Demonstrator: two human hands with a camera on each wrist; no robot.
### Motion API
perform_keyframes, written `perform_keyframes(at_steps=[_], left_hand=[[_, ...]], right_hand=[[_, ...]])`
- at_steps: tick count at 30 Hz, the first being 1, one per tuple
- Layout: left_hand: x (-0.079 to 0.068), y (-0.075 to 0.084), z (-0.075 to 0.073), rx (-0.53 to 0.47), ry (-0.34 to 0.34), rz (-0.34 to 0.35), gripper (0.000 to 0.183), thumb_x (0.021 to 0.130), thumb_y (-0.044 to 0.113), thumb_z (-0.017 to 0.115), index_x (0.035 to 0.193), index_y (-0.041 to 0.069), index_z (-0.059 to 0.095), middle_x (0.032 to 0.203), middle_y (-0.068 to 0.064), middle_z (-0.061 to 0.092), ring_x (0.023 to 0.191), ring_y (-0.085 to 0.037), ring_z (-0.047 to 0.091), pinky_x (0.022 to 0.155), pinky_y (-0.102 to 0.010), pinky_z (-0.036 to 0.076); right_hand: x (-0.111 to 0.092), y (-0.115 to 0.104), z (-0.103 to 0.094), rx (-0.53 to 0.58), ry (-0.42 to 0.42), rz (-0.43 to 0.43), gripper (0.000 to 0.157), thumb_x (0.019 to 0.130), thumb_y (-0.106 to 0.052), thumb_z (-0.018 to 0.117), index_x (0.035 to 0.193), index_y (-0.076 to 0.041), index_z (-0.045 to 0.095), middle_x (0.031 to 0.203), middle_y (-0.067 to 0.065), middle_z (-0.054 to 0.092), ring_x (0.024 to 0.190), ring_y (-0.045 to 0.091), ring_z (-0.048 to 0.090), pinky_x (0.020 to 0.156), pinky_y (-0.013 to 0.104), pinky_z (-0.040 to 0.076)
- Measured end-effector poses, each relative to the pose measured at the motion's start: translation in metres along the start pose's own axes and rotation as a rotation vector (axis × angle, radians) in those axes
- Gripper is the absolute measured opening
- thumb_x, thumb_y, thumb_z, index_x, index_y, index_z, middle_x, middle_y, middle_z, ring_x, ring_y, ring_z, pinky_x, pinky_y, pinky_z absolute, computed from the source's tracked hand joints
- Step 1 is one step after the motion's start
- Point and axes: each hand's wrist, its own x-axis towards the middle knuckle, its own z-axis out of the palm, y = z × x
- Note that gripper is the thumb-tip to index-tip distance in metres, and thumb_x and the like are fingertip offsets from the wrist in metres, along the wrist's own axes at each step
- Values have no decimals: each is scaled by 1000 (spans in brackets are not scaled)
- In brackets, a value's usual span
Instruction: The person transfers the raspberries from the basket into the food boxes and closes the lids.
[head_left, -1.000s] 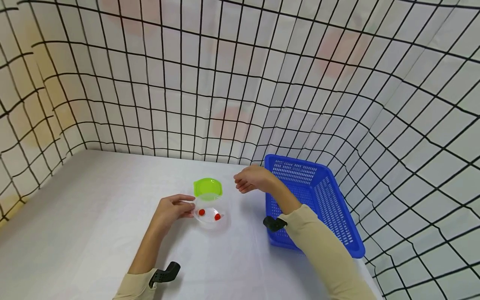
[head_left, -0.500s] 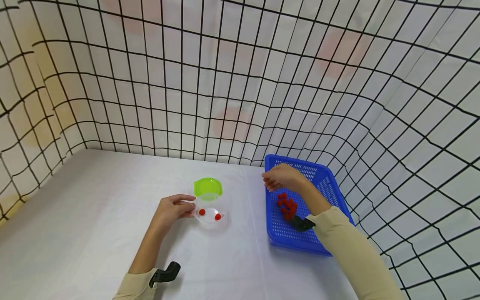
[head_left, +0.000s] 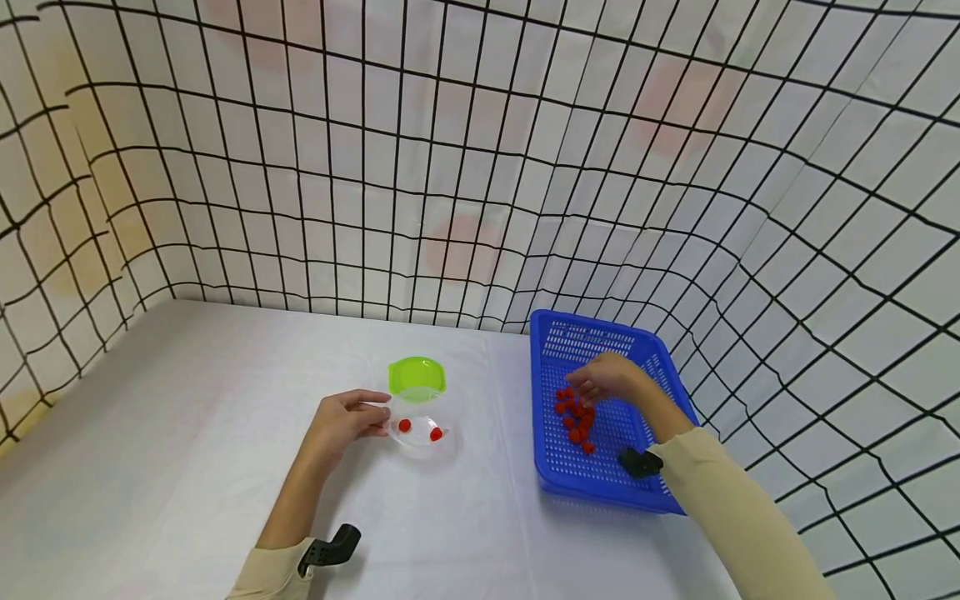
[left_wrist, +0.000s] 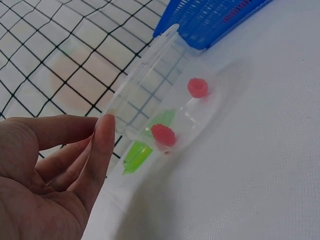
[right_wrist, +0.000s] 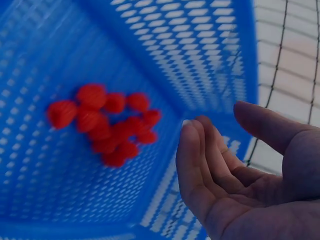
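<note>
My left hand pinches the rim of a clear plastic bowl between thumb and fingers. Inside lie two raspberries, one nearer the hand and one farther off. To the right, my right hand hovers within the blue plastic basket. A cluster of several red raspberries rests on the basket's floor. In the right wrist view the thumb stands apart from loosely bent fingers, with nothing between them.
Just behind the bowl lies a bright green shallow dish or lid. A white cloth covers the table. Black wire grid walls off the back and both sides, close to the basket's right edge.
My right hand has moved right, from beside the basket to over the raspberries in it, uncovering them. The thumb and fingers of my left hand stay on the bowl.
</note>
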Motion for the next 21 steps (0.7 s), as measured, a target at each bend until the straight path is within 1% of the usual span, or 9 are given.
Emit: perform_keyframes(at_steps=[3, 4, 5, 7, 10, 12, 14, 16, 21], left_hand=[[0, 0, 0, -7, -8, 12, 35, 93, 7, 71, 125, -6, 66, 100, -17, 76, 70, -17, 73, 72, -25, 63], [0, 0, 0, -8, -9, 13, 35, 93, 7, 71, 125, -7, 66, 99, -18, 76, 70, -16, 73, 72, -25, 63], [0, 0, 0, -8, -7, 13, 35, 93, 7, 71, 125, -7, 66, 99, -18, 76, 70, -16, 73, 71, -25, 63], [0, 0, 0, -9, -5, 13, 35, 92, 7, 71, 125, -7, 66, 99, -18, 76, 69, -16, 73, 71, -25, 63], [0, 0, -1, -13, -5, 17, 35, 92, 7, 71, 124, -7, 66, 98, -17, 76, 69, -16, 73, 71, -25, 63], [0, 0, -1, -20, -8, 20, 35, 92, 6, 71, 124, -8, 66, 97, -16, 76, 68, -16, 73, 71, -25, 63], [0, 0, -2, -22, -10, 22, 35, 92, 5, 71, 124, -8, 65, 96, -16, 76, 68, -16, 73, 71, -26, 63], [0, 0, -2, -21, -9, 22, 34, 92, 4, 71, 123, -8, 66, 96, -16, 76, 68, -16, 73, 71, -26, 63], [0, 0, -1, -10, -3, 15, 34, 92, 5, 70, 123, -8, 66, 94, -15, 76, 69, -16, 73, 70, -26, 63]], right_hand=[[2, 15, -3, -13, -5, 46, 38, 99, -20, 64, 122, 11, 65, 118, 29, 68, 94, 32, 72, 91, 43, 61], [2, 20, -4, -25, -13, 57, 40, 100, -20, 64, 124, 11, 63, 120, 29, 68, 98, 33, 72, 92, 43, 61], [3, 24, -5, -22, -18, 78, 40, 100, -20, 64, 125, 11, 63, 119, 28, 68, 98, 33, 71, 94, 43, 60], [3, 33, -8, -35, -26, 85, 39, 99, -19, 64, 124, 11, 63, 116, 26, 69, 95, 31, 71, 94, 43, 60], [5, 45, -11, -16, -59, 107, 37, 99, -18, 62, 122, 12, 62, 104, 21, 69, 86, 25, 68, 93, 42, 60], [5, 52, -12, -2, -86, 116, 36, 100, -17, 61, 120, 12, 61, 96, 17, 68, 80, 22, 67, 88, 39, 62], [6, 57, -12, 29, -125, 144, 35, 101, -17, 60, 119, 12, 60, 91, 14, 66, 76, 21, 65, 85, 37, 62], [6, 61, -13, 47, -157, 170, 35, 101, -17, 60, 119, 12, 59, 88, 14, 66, 75, 21, 66, 83, 36, 63], [4, 67, -13, 56, -170, 225, 34, 98, -18, 66, 116, 11, 64, 91, 19, 70, 76, 23, 71, 82, 36, 63]])
